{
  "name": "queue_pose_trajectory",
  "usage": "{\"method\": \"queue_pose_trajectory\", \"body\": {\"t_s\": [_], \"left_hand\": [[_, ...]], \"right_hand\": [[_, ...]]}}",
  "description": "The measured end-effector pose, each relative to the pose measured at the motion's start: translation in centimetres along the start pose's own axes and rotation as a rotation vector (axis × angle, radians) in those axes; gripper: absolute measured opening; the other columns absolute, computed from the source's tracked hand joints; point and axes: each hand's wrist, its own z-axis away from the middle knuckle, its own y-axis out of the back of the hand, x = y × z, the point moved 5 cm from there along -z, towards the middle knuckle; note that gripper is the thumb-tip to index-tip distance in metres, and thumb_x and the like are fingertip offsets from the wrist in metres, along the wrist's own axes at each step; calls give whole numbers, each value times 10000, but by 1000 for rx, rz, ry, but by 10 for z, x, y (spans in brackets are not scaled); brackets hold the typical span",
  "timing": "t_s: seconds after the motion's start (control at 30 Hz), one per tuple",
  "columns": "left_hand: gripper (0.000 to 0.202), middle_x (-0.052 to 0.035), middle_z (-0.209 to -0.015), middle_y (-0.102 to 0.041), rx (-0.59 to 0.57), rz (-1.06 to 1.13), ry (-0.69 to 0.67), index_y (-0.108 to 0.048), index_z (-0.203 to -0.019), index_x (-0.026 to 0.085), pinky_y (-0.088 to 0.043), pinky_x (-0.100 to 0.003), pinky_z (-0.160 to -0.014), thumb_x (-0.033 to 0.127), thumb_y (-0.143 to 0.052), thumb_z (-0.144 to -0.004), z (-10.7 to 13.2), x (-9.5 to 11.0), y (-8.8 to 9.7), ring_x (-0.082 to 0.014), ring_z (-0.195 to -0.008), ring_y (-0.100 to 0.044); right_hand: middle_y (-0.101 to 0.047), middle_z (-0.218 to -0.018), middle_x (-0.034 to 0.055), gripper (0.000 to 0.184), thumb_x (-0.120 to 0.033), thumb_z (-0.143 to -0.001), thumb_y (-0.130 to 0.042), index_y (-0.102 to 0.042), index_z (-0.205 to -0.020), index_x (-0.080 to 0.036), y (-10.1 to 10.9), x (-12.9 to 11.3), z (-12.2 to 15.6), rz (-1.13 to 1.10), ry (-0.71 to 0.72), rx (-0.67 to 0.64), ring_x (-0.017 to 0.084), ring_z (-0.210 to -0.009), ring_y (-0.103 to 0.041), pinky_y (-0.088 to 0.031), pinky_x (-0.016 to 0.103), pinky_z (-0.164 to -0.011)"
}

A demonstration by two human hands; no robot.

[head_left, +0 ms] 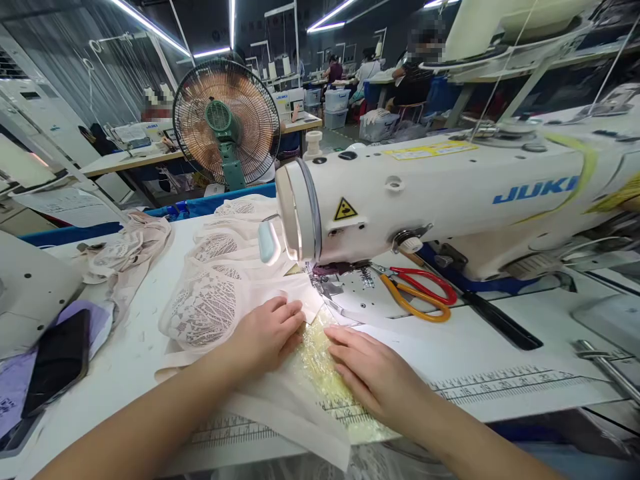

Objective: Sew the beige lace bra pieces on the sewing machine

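fabric (205,307), pale beige lace, beneath left hand (270,330), half-curled, grip unclear; glossy yellow film (316,353) beneath right hand (375,367), fingers outstretched flat.

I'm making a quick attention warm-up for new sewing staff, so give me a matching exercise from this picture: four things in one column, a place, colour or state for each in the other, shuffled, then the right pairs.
Things:
1. Pale fabric
2. Scissors
3. Phone
4. Fan

Descriptions:
A. One red handle, one orange
B. Green in the middle, beyond the sewing machine
C. Under the left hand
D. Dark screen, near the picture's left edge

Right pairs: 1-C, 2-A, 3-D, 4-B
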Motion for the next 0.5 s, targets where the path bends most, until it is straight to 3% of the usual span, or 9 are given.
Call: {"method": "queue_pose_trajectory", "body": {"t_s": [0.5], "left_hand": [[286, -119, -1144, -590, 22, 20, -52, -554, -1140, 152, -511, -403, -841, 253, -449, -893, -4, -5, -3, -248, -994, -538]], "right_hand": [[-621, -1164, 148, 231, -152, -887, -406, -616, -983, -138, -2, 2, 2, 19, -11, 1, 225, -1086, -577, -507, 374, -910]]}}
